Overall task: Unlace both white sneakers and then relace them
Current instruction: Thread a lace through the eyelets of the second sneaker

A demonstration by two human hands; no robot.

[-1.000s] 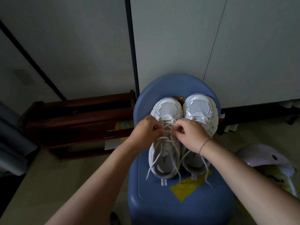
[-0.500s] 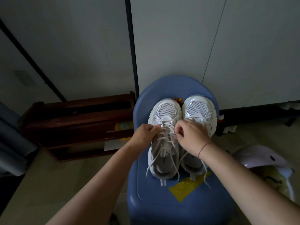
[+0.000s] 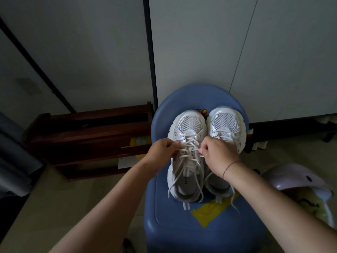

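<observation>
Two white sneakers stand side by side on a blue stool [image 3: 175,221], toes pointing away from me. The left sneaker [image 3: 187,128] has its white lace [image 3: 188,154] loosened, with loose ends trailing down past the heel. My left hand [image 3: 160,152] pinches the lace at the sneaker's left eyelet row. My right hand [image 3: 217,155] pinches the lace at the right eyelet row and partly covers the right sneaker [image 3: 227,123], whose lace ends hang over the stool.
A dark wooden rack [image 3: 87,136] stands on the floor to the left of the stool. A pale helmet-like object [image 3: 299,178] lies to the right. Yellow tape [image 3: 209,212] is stuck on the stool seat. Grey wall panels rise behind.
Both hands have moved apart from the middle of the left sneaker to its two eyelet rows, drawing the lace outward and uncovering the crossed lacing.
</observation>
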